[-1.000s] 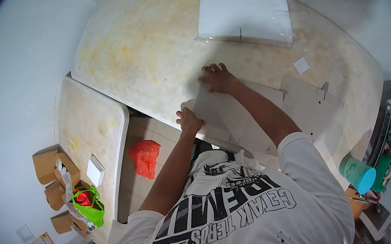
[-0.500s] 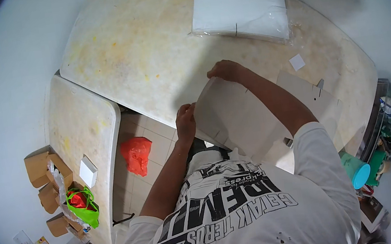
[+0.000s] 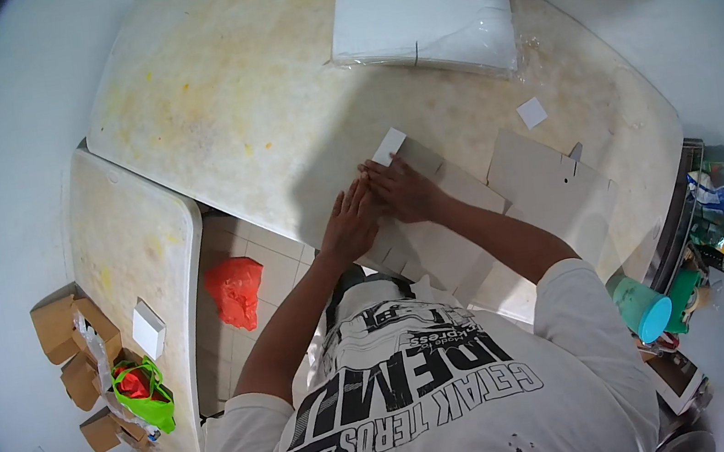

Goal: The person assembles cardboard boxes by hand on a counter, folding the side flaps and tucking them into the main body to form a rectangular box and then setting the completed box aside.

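A flat grey cardboard box blank [image 3: 438, 238] lies at the near edge of a large stained white table [image 3: 270, 100]. My left hand [image 3: 352, 221] and my right hand [image 3: 401, 188] press side by side on its upper left part, fingers flat on the board. A white flap [image 3: 389, 144] of the blank sticks out just beyond my fingertips. A second flat grey blank [image 3: 550, 181] lies to the right, partly under the first.
A plastic-wrapped stack of white flat sheets [image 3: 424, 18] lies at the table's far side. A small white square [image 3: 532, 112] sits near it. A second table [image 3: 131, 258] stands left with a small white box [image 3: 148, 329]. On the floor: a red bag [image 3: 235, 288], brown boxes [image 3: 62, 328], a green bag [image 3: 145, 395].
My hands have come together on the blank, which was lifted half a second ago and now lies flat on the table. The view has shifted slightly.
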`<state>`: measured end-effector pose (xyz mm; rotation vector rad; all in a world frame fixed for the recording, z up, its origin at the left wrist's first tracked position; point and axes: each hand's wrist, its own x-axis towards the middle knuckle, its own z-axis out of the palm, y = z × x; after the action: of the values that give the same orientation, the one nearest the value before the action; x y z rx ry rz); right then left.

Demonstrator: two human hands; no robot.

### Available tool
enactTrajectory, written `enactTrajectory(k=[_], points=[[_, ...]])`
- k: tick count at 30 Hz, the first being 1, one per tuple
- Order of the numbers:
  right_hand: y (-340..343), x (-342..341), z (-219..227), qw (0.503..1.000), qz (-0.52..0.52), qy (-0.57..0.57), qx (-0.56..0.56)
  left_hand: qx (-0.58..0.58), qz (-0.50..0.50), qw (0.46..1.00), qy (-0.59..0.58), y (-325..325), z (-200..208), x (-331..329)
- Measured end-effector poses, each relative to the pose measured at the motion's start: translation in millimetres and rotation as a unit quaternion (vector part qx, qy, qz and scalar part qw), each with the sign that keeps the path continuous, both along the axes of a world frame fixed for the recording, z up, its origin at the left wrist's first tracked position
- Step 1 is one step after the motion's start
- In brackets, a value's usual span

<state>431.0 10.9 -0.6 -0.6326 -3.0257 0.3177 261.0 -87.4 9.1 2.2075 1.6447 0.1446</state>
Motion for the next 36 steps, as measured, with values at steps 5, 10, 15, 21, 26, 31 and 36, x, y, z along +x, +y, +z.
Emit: enactTrajectory(k=[5,10,15,21,26,31,36], points=[[6,4,-17,0.997,-0.028,0.008,-0.070,-0.026,-0.042,0.998,0.044,-2,-9,-5],[56,29,-16,0.983,-0.185,0.015,0.001,-0.031,-0.100,0.991,0.087,-10,-10,-20],[55,28,-18,0.977,-0.211,-0.002,0.019,-0.106,-0.075,0.990,0.057,-23,4,-37],[29,3,19,0.901,-0.401,0.008,-0.166,0.029,0.203,0.968,-0.146,11,-12,-73],[18,31,20,0.878,-0.454,-0.020,-0.152,0.010,0.312,0.928,-0.202,110,-9,-88],[3,13,-1,0.778,-0.599,0.076,-0.177,0.008,0.380,0.883,-0.277,157,-29,-111],[-53,-8,-7,0.692,-0.676,0.124,-0.222,0.019,0.302,0.882,-0.360,174,-55,-105]])
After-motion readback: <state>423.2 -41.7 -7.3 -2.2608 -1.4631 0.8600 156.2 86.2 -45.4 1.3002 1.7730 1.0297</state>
